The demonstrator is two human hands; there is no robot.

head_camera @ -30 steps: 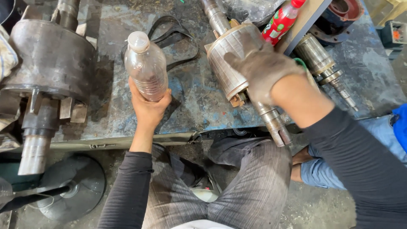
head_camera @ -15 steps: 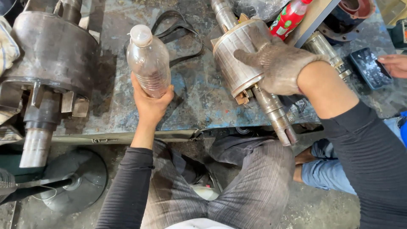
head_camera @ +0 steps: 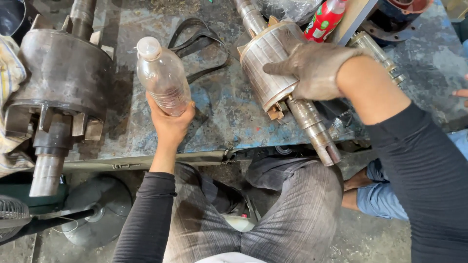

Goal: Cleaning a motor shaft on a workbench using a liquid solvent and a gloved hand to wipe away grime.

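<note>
My left hand (head_camera: 169, 121) grips the base of a clear plastic bottle (head_camera: 161, 75) with a white cap, held upright over the worn blue metal table (head_camera: 229, 117). My right hand (head_camera: 312, 65), in a dirty grey glove, rests on and grasps a grey motor rotor (head_camera: 265, 65) that lies on the table. The rotor's steel shaft (head_camera: 314, 129) sticks out past the table's near edge toward me. A second shaft end runs off to the top of the view.
A large dark rotor with a shaft (head_camera: 61, 83) lies at the left. A black rubber belt (head_camera: 197, 39) lies behind the bottle. A red spray can (head_camera: 325, 19) and another shaft (head_camera: 378, 51) sit at the top right. A co-worker's jeans-clad leg (head_camera: 385, 195) is at right.
The view has shifted slightly; both hands keep their holds. My right hand has slid a little further over the rotor. The co-worker's hand at the right edge has nearly left the view.
</note>
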